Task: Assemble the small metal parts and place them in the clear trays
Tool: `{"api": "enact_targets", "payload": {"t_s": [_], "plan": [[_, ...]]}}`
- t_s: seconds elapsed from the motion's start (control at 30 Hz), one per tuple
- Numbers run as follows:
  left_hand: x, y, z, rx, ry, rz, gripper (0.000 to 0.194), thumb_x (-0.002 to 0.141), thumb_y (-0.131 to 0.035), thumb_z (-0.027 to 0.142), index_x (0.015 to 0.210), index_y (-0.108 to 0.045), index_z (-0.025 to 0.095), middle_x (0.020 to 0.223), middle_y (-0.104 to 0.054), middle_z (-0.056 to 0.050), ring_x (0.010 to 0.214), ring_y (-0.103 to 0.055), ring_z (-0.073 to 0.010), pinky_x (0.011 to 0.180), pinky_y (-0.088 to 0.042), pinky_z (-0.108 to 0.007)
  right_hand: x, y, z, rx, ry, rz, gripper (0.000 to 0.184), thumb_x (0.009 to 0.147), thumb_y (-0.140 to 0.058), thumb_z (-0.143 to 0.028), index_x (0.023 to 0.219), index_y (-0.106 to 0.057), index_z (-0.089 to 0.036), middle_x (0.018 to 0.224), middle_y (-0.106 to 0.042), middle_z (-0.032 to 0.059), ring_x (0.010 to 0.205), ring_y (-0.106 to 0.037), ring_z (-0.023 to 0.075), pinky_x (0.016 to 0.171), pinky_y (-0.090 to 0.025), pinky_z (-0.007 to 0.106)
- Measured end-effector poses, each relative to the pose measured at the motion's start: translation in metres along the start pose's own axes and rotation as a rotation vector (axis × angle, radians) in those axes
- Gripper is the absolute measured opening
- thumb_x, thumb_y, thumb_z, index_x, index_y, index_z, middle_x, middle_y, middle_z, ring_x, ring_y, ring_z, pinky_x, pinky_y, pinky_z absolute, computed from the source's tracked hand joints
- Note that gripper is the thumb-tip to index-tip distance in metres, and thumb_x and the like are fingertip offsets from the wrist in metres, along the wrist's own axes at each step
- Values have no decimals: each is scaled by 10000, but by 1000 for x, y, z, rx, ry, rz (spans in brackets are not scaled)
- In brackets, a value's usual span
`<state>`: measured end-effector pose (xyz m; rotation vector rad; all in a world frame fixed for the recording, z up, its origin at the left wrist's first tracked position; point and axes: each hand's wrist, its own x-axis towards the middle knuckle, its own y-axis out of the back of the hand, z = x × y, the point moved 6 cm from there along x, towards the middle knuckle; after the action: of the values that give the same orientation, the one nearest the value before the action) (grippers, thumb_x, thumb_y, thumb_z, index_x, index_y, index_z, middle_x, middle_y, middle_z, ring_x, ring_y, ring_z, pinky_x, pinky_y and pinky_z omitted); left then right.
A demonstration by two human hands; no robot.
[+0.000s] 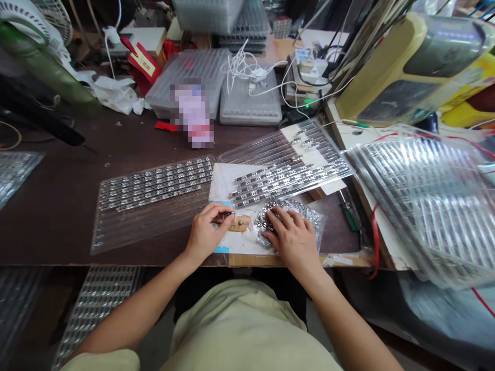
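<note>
Pinching one part (229, 213), touching one heap (265, 219)

A cluttered workshop bench (154, 139); ribbed plastic trays (158, 178) of small metal parts; tangled cables (245, 69); a screwdriver (350, 216).

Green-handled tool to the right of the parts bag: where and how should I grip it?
I'd pinch the green handle across its sides, from above with the right hand. The handle is the thick near end; the thin shaft points away toward the clear tray.
</note>
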<state>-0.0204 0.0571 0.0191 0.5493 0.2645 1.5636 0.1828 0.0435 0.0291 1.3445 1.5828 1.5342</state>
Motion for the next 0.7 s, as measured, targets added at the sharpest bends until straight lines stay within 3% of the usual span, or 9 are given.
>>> {"api": "enact_targets", "payload": {"t_s": [0.2,0.43,0.7], "plan": [[8,-9,17,82,-96,-65,117,825,-612,244,909,-685,205,928,-665,-45,759,-616,-143,673,-509,-259,0,-9,6,57,2,45,169,924,-517,-276,961,-670,-213,887,-662,49,800,-505,190,673,-349,316],[-4,-28,24,217,-277,-151,148,852,-614,270,955,-708,221,898,-665,-52,877,-605,-176,792,-489,-309,0,-5,10,224,-84,255,155,902,-554,-267,929,-699,-223,902,-644,55,828,-527,175,751,-432,299],[-2,-31,21,246,-304,-156,134,826,-652,255,933,-718,211,865,-685,-42,827,-611,-173,751,-486,-304,-2,-10,13,292,-86,254,171,923,-511,-240,983,-670,-219,903,-667,53,838,-565,178,767,-461,316]]}}
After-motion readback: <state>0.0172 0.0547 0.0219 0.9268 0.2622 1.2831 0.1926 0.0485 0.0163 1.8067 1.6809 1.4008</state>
